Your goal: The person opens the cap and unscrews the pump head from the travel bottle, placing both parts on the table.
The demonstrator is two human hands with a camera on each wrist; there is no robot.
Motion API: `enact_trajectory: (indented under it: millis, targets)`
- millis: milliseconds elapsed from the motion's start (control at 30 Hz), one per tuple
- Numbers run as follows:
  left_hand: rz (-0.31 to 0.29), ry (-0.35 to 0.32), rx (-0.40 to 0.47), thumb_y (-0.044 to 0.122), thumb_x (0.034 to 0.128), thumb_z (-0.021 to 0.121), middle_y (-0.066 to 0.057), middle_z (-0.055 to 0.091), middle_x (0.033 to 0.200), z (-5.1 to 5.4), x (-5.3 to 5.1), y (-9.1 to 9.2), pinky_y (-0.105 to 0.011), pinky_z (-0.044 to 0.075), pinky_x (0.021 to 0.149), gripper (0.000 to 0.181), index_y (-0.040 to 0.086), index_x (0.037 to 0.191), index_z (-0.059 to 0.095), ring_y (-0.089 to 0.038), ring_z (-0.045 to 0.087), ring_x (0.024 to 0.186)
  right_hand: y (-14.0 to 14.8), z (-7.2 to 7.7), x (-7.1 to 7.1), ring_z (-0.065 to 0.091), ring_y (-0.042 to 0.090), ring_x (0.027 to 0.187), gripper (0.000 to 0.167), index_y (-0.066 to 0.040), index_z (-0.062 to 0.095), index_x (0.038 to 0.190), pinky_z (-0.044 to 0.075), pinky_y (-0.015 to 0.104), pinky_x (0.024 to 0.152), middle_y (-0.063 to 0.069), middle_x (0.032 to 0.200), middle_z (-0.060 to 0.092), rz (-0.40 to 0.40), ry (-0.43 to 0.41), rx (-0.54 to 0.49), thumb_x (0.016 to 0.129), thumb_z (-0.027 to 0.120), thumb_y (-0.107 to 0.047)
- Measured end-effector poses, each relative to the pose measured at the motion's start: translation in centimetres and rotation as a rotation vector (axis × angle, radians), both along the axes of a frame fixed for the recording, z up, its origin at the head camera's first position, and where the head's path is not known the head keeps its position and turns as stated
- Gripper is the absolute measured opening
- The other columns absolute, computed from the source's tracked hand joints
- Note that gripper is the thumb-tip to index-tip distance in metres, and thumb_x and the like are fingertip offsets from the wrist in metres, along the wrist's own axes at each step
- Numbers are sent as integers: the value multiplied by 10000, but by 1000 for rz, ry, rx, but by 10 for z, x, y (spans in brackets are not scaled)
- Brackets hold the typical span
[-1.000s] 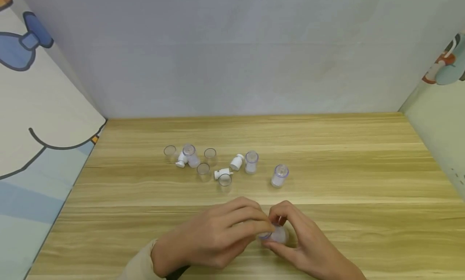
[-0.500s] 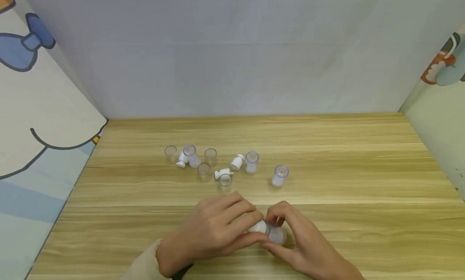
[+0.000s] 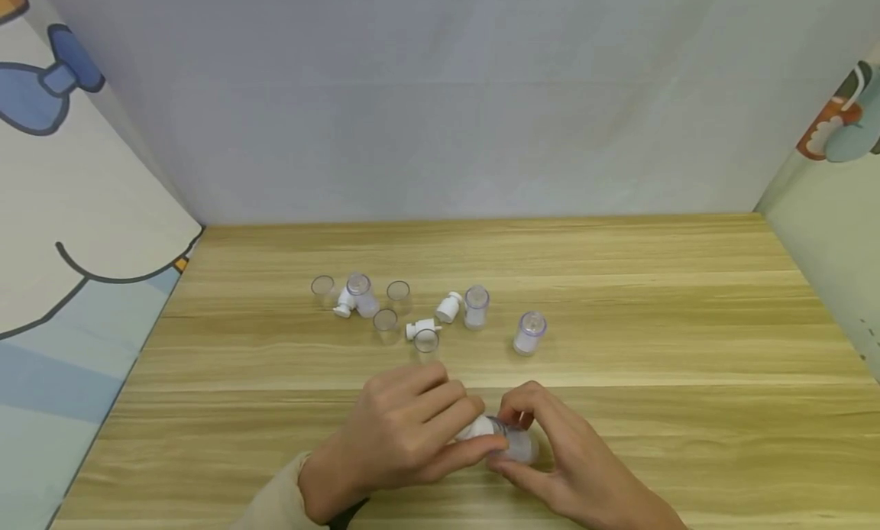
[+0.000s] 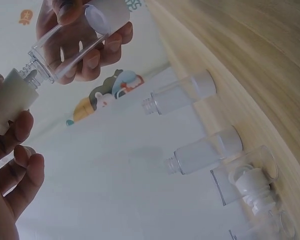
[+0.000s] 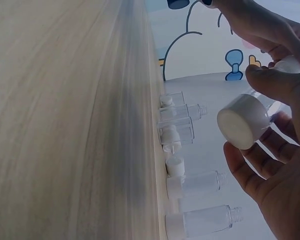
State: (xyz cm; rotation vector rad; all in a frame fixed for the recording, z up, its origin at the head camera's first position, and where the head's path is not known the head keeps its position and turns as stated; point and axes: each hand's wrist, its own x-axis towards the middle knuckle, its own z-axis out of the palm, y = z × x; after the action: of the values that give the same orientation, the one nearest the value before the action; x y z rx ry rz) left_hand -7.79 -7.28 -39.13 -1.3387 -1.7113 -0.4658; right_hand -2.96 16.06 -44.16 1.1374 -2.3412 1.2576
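Observation:
My left hand [image 3: 406,431] pinches a white pump head [image 3: 476,428] between thumb and fingers. My right hand [image 3: 571,457] grips a clear bottle [image 3: 517,444] with a white base [image 5: 244,121], tilted so its neck points left. In the left wrist view the white pump [image 4: 15,96] meets the bottle's threaded neck [image 4: 34,71], with some thread showing between them. The left fingers cover part of the pump in the head view.
Beyond the hands stand clear bottles [image 3: 476,308], one further right [image 3: 529,334] and one further left [image 3: 364,297]. Among them are several clear caps [image 3: 386,328] and white pump heads, two of them lying down [image 3: 421,329] [image 3: 345,302] and another [image 3: 449,308] near a bottle.
The white pump head has come into sight at the bottle's neck as my left hand shifted left and turned. My right hand and the bottle have moved slightly left. The other things stay put.

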Motion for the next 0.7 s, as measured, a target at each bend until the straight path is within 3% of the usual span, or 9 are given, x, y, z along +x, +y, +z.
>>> enact_trajectory:
  millis: [233,500,700]
  targets:
    - [7,-1,6,422,981,716,116,563,622,1,0,-3,-102,332,521,332,167,769,693,-39,413,561,0,-1,0,556,52,959,385,-83,556,1208,492,157,856,-80,1119,582,-4,3,2,948,791,-241]
    - [16,-6,38,370,995,696,78,651,691,2,-3,-9,-131,458,532,301,120,838,746,-59,519,589,1,-3,2,575,43,966,403,-105,552,1220,513,160,866,-93,1130,587,-22,-38,22,939,801,-252]
    - [45,-55,35,362,1025,660,47,707,752,5,-6,-15,-185,551,565,312,111,877,770,-88,596,619,1,-3,2,575,45,972,409,-97,557,1207,508,160,873,-87,1112,591,-11,-31,12,925,816,-240]
